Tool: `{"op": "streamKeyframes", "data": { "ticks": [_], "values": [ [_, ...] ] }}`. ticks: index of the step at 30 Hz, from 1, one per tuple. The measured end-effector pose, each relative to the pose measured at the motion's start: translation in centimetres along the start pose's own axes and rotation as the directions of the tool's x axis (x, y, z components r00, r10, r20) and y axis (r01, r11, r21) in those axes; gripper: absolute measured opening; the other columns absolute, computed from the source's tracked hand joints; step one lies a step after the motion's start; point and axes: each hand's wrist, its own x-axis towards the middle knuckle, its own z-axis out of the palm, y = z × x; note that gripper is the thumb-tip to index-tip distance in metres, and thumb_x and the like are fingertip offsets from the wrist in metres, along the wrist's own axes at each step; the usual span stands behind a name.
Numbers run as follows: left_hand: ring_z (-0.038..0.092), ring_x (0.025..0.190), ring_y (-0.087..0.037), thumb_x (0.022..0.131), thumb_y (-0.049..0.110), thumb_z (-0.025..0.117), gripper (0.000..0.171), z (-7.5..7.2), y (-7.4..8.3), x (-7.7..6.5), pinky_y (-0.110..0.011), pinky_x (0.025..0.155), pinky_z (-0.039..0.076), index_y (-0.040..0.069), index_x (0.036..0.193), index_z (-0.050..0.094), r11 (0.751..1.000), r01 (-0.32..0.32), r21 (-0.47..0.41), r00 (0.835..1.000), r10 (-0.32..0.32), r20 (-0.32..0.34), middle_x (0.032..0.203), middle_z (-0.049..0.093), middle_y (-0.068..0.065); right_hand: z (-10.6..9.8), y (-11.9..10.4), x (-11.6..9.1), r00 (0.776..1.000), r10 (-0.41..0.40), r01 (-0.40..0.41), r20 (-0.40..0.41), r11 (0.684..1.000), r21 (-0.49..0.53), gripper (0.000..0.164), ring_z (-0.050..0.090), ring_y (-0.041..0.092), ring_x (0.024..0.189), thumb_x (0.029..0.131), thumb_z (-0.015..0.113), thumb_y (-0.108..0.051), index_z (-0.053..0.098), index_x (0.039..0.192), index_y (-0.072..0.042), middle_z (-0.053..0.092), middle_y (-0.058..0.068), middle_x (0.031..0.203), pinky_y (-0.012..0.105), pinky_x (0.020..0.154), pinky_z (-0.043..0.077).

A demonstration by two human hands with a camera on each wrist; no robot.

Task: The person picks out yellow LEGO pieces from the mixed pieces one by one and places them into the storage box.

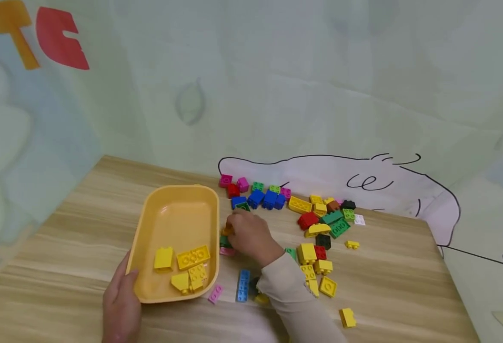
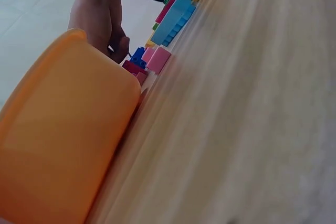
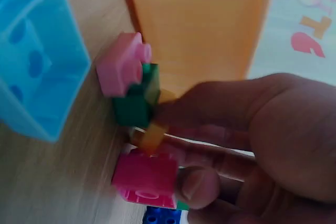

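My left hand grips the yellow-orange tray at its near left corner, thumb at the rim. Inside the tray lie several yellow bricks, among them a long yellow brick. Just past the tray's right side, my right hand pinches a small orange-yellow brick in its fingertips. Beside those fingers, a dark green brick and a pink brick touch each other. A magenta brick is by the thumb. In the left wrist view, the tray wall hides part of the right hand.
Blue bricks and other colours lie along the back. Yellow, red and green bricks spread over the right side, with a lone yellow brick at the front. A light blue brick and a flat pink brick lie right of the tray.
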Motion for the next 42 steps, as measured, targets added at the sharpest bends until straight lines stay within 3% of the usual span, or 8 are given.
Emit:
{"op": "streamKeyframes", "data": {
  "ticks": [4,10,15,18,24,29,35,42],
  "values": [
    [0.013,0.152,-0.024,0.109,0.023,0.015,0.050,0.1,0.0,-0.1,-0.055,0.127,0.017,0.019,0.158,0.015,1.000,-0.003,0.012,1.000,0.004,-0.011,0.166,0.013,0.001,-0.4,0.2,-1.1,1.000,-0.028,0.028,0.005,0.999,0.022,0.022,0.057,0.018,0.087,0.083,0.082,-0.015,0.074,0.103,-0.013,0.065,0.002,0.108,0.035,0.085,0.064],
    [0.012,0.152,-0.021,0.109,0.022,0.016,0.049,0.3,-0.1,-0.1,-0.052,0.128,0.014,0.018,0.158,0.016,0.999,-0.029,-0.028,1.000,0.029,-0.004,0.165,0.013,0.002,-2.3,-0.5,-4.1,0.973,-0.135,0.148,-0.187,0.987,0.057,0.020,0.055,0.015,0.079,0.081,0.082,-0.016,0.072,0.097,-0.014,0.061,-0.001,0.102,0.024,0.067,0.062],
    [0.013,0.152,-0.021,0.109,0.020,0.017,0.049,0.6,-0.1,-0.2,-0.051,0.128,0.014,0.017,0.158,0.017,0.998,-0.041,-0.042,0.999,0.042,0.003,0.165,0.014,0.002,-3.5,-1.9,-6.1,0.924,-0.294,0.323,-0.244,0.943,0.085,0.019,0.060,0.015,0.088,0.085,0.079,-0.017,0.070,0.101,-0.015,0.061,-0.002,0.109,0.024,0.077,0.064],
    [0.013,0.152,-0.021,0.109,0.020,0.018,0.049,0.8,0.0,-0.2,-0.051,0.128,0.015,0.016,0.158,0.017,0.998,-0.042,-0.042,0.999,0.043,0.024,0.165,0.014,0.001,-3.4,-2.5,-6.3,0.920,-0.330,0.352,-0.211,0.932,0.079,0.019,0.060,0.015,0.092,0.086,0.079,-0.017,0.069,0.102,-0.015,0.061,-0.002,0.112,0.025,0.081,0.064],
    [0.012,0.152,-0.023,0.109,0.022,0.018,0.049,0.8,-0.1,-0.3,-0.054,0.127,0.016,0.017,0.158,0.014,0.999,-0.036,-0.019,0.997,0.037,0.063,0.166,0.012,0.000,-1.9,-2.8,-6.2,0.945,-0.322,0.325,-0.052,0.942,0.076,0.018,0.056,0.012,0.089,0.088,0.078,-0.015,0.070,0.103,-0.017,0.059,-0.004,0.111,0.021,0.079,0.061],
    [0.011,0.152,-0.022,0.110,0.024,0.019,0.050,0.5,-0.2,-0.5,-0.051,0.128,0.012,0.017,0.159,0.014,0.999,-0.053,0.003,0.996,0.052,0.069,0.166,0.012,0.001,-1.3,-2.9,-6.7,0.940,-0.341,0.340,0.004,0.940,0.040,0.020,0.056,0.009,0.086,0.087,0.079,-0.015,0.071,0.105,-0.017,0.059,-0.005,0.109,0.018,0.079,0.061],
    [0.009,0.152,-0.021,0.110,0.022,0.019,0.050,0.3,-0.5,-0.4,-0.048,0.129,0.008,0.016,0.158,0.015,0.998,-0.057,0.027,0.996,0.055,0.064,0.165,0.013,-0.001,-2.8,-0.9,-9.1,0.943,-0.332,0.333,-0.036,0.943,0.020,0.022,0.060,0.011,0.091,0.089,0.077,-0.016,0.071,0.110,-0.015,0.064,-0.003,0.110,0.024,0.085,0.064],
    [0.010,0.152,-0.023,0.110,0.025,0.019,0.049,0.6,-0.8,0.1,-0.050,0.129,0.009,0.018,0.158,0.015,0.997,-0.057,0.047,0.996,0.053,0.067,0.165,0.013,-0.001,-6.0,6.1,-12.6,0.965,-0.108,0.111,-0.240,0.994,-0.002,0.027,0.065,0.018,0.091,0.082,0.081,-0.001,0.072,0.104,-0.013,0.068,-0.001,0.103,0.034,0.081,0.065]
  ]
}}
